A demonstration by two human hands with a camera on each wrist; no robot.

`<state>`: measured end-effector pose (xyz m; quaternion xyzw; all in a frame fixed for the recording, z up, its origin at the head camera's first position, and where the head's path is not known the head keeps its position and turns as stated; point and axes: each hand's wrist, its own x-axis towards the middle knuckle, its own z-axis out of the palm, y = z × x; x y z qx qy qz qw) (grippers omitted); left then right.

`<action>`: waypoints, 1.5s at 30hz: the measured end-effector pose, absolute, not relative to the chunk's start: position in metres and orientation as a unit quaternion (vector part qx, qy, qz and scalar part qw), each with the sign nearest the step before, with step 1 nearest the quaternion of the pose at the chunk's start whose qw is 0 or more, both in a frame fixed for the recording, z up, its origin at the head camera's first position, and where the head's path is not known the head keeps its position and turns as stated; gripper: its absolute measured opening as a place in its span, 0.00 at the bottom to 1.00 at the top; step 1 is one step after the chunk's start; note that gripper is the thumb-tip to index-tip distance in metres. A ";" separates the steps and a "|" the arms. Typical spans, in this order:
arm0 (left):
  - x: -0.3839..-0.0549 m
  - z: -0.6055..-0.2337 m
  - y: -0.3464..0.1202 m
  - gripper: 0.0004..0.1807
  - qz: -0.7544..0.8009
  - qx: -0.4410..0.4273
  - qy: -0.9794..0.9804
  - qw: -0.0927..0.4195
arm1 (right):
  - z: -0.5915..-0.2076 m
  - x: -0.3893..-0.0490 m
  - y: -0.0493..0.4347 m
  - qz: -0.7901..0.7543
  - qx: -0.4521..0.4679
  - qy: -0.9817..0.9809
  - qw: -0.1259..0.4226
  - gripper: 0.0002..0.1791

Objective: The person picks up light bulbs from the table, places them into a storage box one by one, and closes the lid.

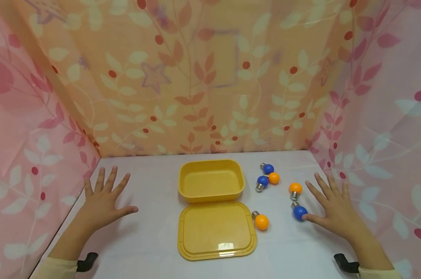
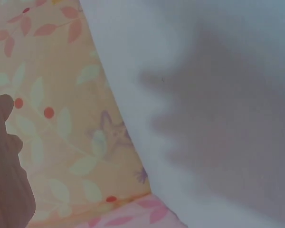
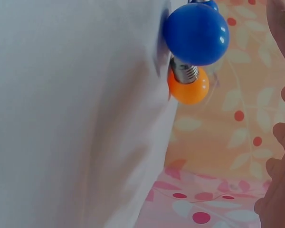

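My left hand (image 1: pixel 101 203) is held over the left side of the table, fingers straight and spread, nothing in it. On the right, my right hand (image 1: pixel 339 211) also has its fingers spread and holds nothing; its thumb tip overlaps a blue light bulb (image 1: pixel 300 213) in the head view. Just beyond that bulb lies an orange light bulb (image 1: pixel 295 188), their metal screw bases facing each other. The right wrist view shows the blue bulb (image 3: pixel 197 35) large, with the orange bulb (image 3: pixel 190 90) behind it. Only shadow and tablecloth appear beside the left hand (image 2: pixel 9 175) in its wrist view.
A yellow rectangular container (image 1: pixel 211 197) stands mid-table, with a matching flat lid (image 1: pixel 215 232) in front. An orange bulb (image 1: pixel 261 222) lies at the lid's right edge. Behind it, two blue bulbs (image 1: pixel 268 168) and an orange bulb (image 1: pixel 274 178) are clustered. Patterned curtains (image 1: pixel 203 77) enclose the table.
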<state>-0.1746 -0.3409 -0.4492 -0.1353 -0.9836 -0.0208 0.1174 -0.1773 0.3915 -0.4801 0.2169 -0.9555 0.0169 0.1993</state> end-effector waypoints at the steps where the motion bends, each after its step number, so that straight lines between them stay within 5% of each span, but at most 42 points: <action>1: -0.176 -0.451 -0.338 0.63 -0.030 -0.138 -0.983 0.114 | -0.480 -0.176 0.390 0.021 0.217 -0.956 0.198 0.67; 45: -0.233 -0.480 -0.207 0.70 -0.412 -0.119 -0.903 -0.023 | -0.493 -0.171 0.317 0.281 0.270 -0.917 0.078 0.56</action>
